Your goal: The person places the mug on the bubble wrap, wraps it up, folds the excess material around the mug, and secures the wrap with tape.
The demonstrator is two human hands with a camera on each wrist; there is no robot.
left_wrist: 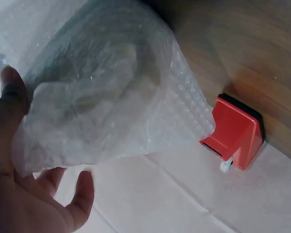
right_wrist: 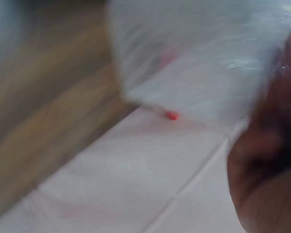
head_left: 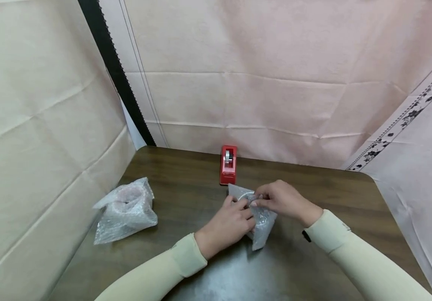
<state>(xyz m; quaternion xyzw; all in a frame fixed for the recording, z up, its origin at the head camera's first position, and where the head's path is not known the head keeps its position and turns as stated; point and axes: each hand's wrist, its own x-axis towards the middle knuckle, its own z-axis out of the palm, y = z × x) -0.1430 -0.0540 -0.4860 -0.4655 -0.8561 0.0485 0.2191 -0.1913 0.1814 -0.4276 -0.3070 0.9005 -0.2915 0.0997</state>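
Note:
A bubble-wrapped packet (head_left: 264, 223) is between my two hands over the middle of the table, its lower corner angled toward me. My left hand (head_left: 231, 223) grips the near left side of the packet, fingers bent over the wrap. From the other side, my right hand (head_left: 281, 200) pinches the wrap near the top with thumb and fingers. Through the clear bubble wrap (left_wrist: 111, 92) a rounded shape shows faintly in the left wrist view; its kind is hidden by the plastic. The right wrist view is blurred, with the wrap (right_wrist: 194, 73) beside the fingers.
Just beyond the packet, a red tape dispenser (head_left: 228, 165) stands at the back edge of the brown wooden table (head_left: 185, 175). Another bubble-wrapped bundle (head_left: 127, 211), with a round opening, lies at the left. Pale cloth (head_left: 257, 104) hangs behind and along both sides.

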